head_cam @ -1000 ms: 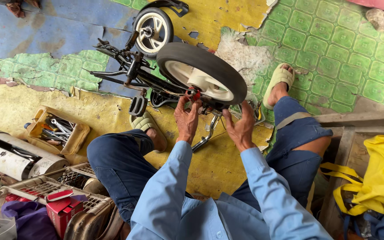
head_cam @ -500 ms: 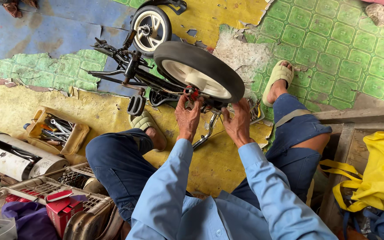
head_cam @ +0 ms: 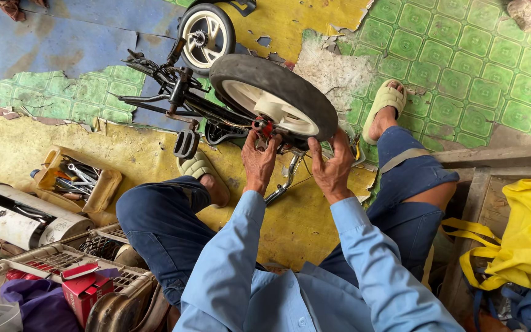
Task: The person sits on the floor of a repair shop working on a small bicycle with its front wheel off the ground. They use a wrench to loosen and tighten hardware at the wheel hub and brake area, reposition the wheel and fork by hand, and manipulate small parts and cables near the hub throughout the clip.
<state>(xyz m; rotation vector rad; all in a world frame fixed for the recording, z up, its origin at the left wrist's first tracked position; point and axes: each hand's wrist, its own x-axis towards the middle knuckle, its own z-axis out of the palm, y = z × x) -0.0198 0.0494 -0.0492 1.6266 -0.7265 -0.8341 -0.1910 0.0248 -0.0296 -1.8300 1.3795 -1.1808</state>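
A small black bicycle lies upturned on the floor, its rear wheel (head_cam: 275, 92) with a black tyre and cream rim nearest me. My left hand (head_cam: 258, 158) pinches a small red part at the wheel's axle (head_cam: 264, 126). My right hand (head_cam: 333, 166) grips the underside of the tyre and the frame beside it. The front wheel (head_cam: 206, 32) lies farther away. A black pedal (head_cam: 186, 144) sticks out by my left foot. My knees are spread either side of the wheel.
A tan tray of wrenches (head_cam: 75, 178) sits at the left, next to a white cylinder (head_cam: 13, 218). A wire basket (head_cam: 62, 261) holds a red box. A yellow bag (head_cam: 523, 233) lies on wooden boards at right. The floor covering is torn and patched.
Both hands have stayed at the wheel hub, shifting only slightly; the view has drifted a little.
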